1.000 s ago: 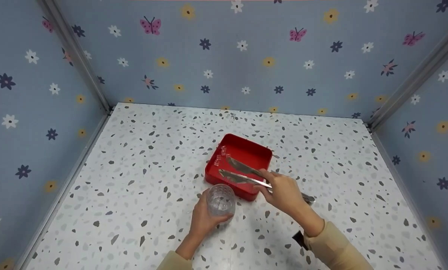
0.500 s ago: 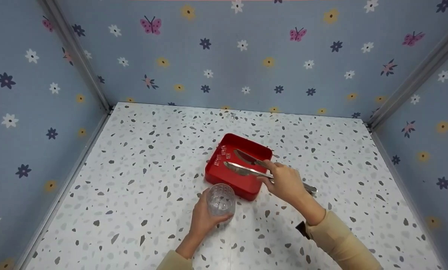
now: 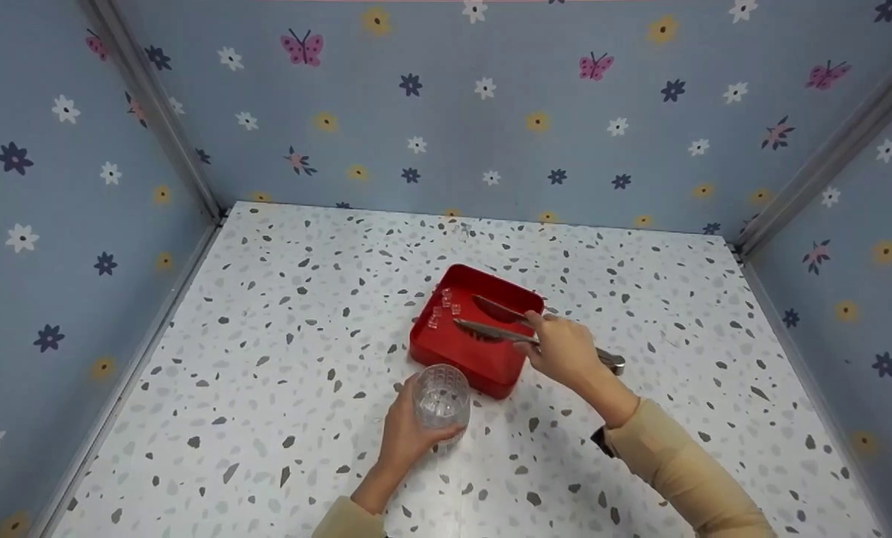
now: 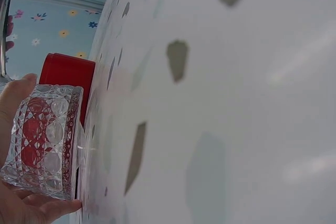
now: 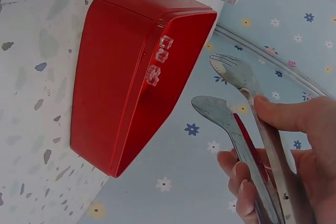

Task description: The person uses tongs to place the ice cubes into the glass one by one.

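My left hand (image 3: pixel 407 433) holds a clear cut-glass tumbler (image 3: pixel 443 396), thumb on one side and fingers on the other. The glass (image 4: pixel 44 140) stands upright on the table by the red box's near side. In my right hand (image 3: pixel 565 351) is a pair of metal tongs (image 5: pixel 270 150), one arm ending in fork tines, the other in a rounded spoon shape. Their arms are spread, nothing between the tips, and they hang above the open red box (image 3: pixel 483 366). Several small clear cubes (image 3: pixel 447 298) lie in the box along its left side, left of the tong tips.
A white speckled table (image 3: pixel 304 359) extends around the box. Blue flowered panels (image 3: pixel 446 112) close it in at the back and both sides, with grey metal posts (image 3: pixel 163 112) in the corners.
My right hand has moved the tongs a little back and to the right, so their tips are farther from the cubes. The left hand and the glass have stayed in place.
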Demonstrator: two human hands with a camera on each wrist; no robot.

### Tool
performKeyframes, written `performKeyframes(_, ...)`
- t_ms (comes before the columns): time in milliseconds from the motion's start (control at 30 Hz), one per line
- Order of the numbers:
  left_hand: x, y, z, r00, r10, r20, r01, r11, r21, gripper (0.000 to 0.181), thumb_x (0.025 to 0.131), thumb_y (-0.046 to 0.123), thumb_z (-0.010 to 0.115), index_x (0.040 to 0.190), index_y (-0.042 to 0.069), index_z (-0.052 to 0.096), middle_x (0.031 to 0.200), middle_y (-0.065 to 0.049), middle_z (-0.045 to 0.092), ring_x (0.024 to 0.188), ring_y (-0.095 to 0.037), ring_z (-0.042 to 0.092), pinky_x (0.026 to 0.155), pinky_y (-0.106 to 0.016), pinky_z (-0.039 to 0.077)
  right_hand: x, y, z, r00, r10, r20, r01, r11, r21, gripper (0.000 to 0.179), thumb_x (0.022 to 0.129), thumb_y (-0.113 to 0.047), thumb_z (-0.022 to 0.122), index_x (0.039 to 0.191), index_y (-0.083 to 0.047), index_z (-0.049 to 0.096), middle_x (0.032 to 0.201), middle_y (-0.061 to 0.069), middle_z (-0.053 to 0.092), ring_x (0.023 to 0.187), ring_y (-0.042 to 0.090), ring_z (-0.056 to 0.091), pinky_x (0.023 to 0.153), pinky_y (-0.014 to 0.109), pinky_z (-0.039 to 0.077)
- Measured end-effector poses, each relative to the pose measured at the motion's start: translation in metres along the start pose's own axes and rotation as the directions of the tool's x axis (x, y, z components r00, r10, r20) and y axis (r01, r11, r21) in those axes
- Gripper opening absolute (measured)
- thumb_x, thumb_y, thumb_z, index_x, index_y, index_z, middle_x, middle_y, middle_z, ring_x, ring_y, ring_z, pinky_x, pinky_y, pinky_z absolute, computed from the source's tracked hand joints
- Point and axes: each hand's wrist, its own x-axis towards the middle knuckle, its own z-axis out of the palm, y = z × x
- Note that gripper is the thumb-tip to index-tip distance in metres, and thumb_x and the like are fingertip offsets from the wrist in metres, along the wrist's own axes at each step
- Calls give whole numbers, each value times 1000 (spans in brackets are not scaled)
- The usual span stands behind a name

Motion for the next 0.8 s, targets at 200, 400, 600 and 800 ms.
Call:
performKeyframes(200, 0, 1, 0, 1000, 1, -5, -1, 1000, -1, 97, 52, 43, 82, 128, 5, 35, 118, -12, 50, 109, -28, 48, 89, -41, 41, 10, -2, 5, 1000, 16, 24, -16, 1000, -23, 30, 74, -25, 69, 94, -5, 58, 72, 11, 57, 62, 28, 57, 49, 42, 47)
performKeyframes(400, 0, 0, 0, 1000, 10, -8, -10, 1000, 1, 97, 52, 46, 81, 128, 5, 36, 118, -12, 51, 108, -27, 48, 89, -41, 41, 21, -1, 14, 998, 25, 59, -24, 999, -28, 27, 75, -23, 68, 93, -4, 59, 71, 11, 57, 62, 29, 57, 49, 42, 47)
performKeyframes(600, 1, 0, 1, 999, 30, -23, -29, 999, 31, 97, 52, 48, 80, 127, 5, 37, 114, -12, 53, 104, -27, 51, 85, -40, 43, 34, 0, 25, 998, 36, 56, -35, 999, -23, 25, 74, -24, 69, 88, -5, 61, 70, 10, 59, 62, 29, 57, 49, 41, 47)
performKeyframes(800, 1, 0, 1, 999, 36, -33, -35, 998, 46, 98, 52, 49, 80, 127, 4, 37, 113, -13, 53, 103, -28, 52, 83, -41, 44, 44, 1, 34, 995, 70, 74, -69, 998, -14, 26, 73, -26, 70, 85, -5, 61, 70, 11, 58, 63, 30, 57, 49, 44, 46)
